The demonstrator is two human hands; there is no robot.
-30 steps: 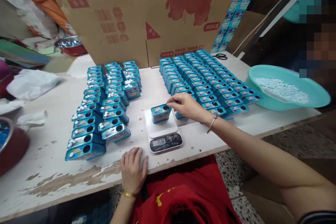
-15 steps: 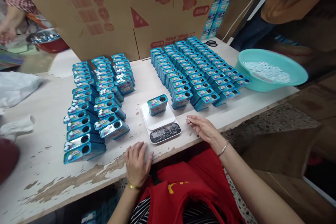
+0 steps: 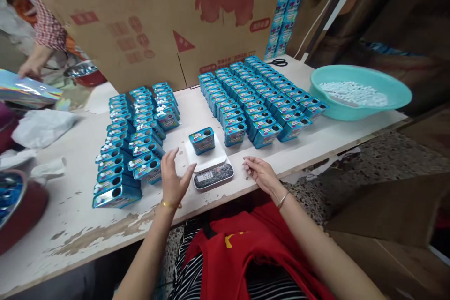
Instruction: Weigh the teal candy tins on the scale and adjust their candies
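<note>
A blue tin (image 3: 201, 141) with a round dark hole in its top stands upright on the white pan of a small kitchen scale (image 3: 213, 173). My left hand (image 3: 173, 179) is raised just left of the scale, fingers and thumb apart, holding nothing. To the right of the scale, my right hand (image 3: 260, 173) has its thumb and fingertips pinched together; whatever is between them is too small to make out. Past my left hand are rows of similar tins (image 3: 146, 152), many with small white pellets on their tops. More tins (image 3: 262, 98) fill the table beyond my right hand.
A turquoise basin (image 3: 362, 111) of white pellets sits at the table's right. Black scissors (image 3: 279, 62) lie near a large cardboard box (image 3: 151, 9) at the back. A red bowl (image 3: 30, 213) and white plastic bag (image 3: 44, 126) are on the left. Another person's hand (image 3: 33, 66) holds shiny film.
My left hand has lifted off the table edge and opened toward the tin on the scale. My right hand stays pinched near the scale. The view has shifted slightly.
</note>
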